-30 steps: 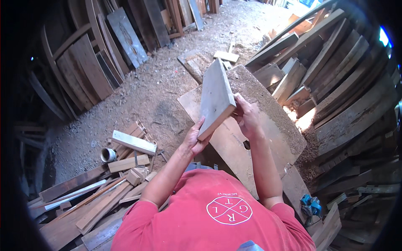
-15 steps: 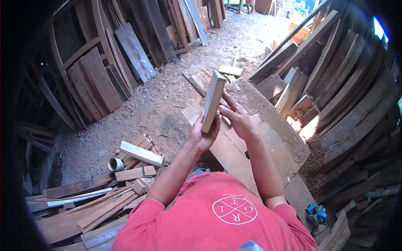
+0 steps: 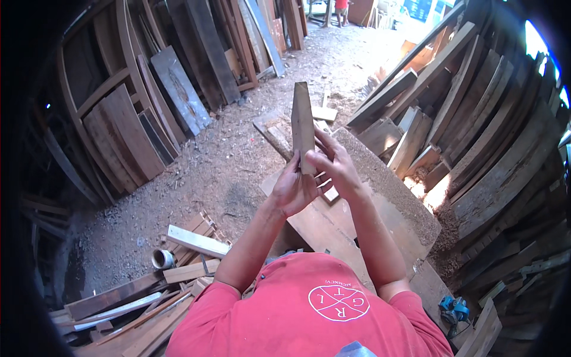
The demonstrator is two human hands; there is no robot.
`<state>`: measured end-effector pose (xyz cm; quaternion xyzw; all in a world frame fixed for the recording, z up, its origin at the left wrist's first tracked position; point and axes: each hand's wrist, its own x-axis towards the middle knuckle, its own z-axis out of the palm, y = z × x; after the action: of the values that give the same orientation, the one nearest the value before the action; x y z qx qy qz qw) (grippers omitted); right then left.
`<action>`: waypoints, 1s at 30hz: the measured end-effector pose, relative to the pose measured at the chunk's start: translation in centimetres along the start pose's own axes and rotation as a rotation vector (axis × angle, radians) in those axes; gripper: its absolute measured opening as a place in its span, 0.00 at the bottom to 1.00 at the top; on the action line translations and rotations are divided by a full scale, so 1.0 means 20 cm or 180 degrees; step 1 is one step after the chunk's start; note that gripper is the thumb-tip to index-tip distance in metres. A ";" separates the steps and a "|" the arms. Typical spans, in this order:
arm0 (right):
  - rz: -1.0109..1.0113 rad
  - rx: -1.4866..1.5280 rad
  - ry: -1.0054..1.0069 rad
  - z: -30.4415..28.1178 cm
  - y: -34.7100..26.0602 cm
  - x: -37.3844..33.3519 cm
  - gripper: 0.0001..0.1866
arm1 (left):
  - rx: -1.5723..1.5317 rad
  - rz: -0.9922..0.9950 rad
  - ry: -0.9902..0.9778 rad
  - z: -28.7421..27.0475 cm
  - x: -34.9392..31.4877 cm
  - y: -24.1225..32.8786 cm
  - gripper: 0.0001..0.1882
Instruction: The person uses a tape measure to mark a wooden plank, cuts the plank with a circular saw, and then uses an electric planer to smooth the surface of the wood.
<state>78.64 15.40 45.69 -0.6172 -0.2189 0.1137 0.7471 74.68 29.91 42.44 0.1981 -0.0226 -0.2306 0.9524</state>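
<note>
Left hand [image 3: 295, 189] is wrapped around the lower end of a pale, narrow wooden board [image 3: 303, 127], fingers curled shut on it. Board is held upright, edge-on to the camera, in front of the chest and above the sawdust-covered slab bench [image 3: 389, 196].

Left to right:
- Large curved dark timber frame [image 3: 89, 95] is leaned against the wall, far left.
- One small grey cylindrical can [image 3: 162, 259] is lying on its side on the dirt floor; contents cannot be made out.
- One white-painted short batten [image 3: 197, 241] is laid across a heap of offcuts just beside the can.
- One grey weathered flat panel [image 3: 180, 89] is propped among the stacked dark planks.
- Right hand [image 3: 335, 163] is pressed against the board's right face, fingers partly bent, thumb on the near edge. Board is held by both hands.
- One blue power tool [image 3: 454, 309] is lying low right, near stacked planks [image 3: 488, 149].
</note>
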 end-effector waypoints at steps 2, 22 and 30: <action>-0.0647 -0.1100 0.0315 0.06 -0.01 0.06 0.48 | 0.0176 -0.0051 -0.0224 -0.08 0.08 0.09 0.35; -0.1294 -0.1572 0.1673 -0.10 0.00 0.19 0.25 | 0.3526 0.2522 0.0469 -0.47 0.27 0.61 0.26; -0.1285 -0.0522 0.0879 -0.12 0.14 -0.06 0.33 | 0.4741 0.2888 0.0368 -0.56 -0.09 0.28 0.23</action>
<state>79.02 13.44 42.45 -0.6293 -0.2420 -0.1412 0.7249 76.89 39.42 34.29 0.7521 -0.1958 0.2560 0.5748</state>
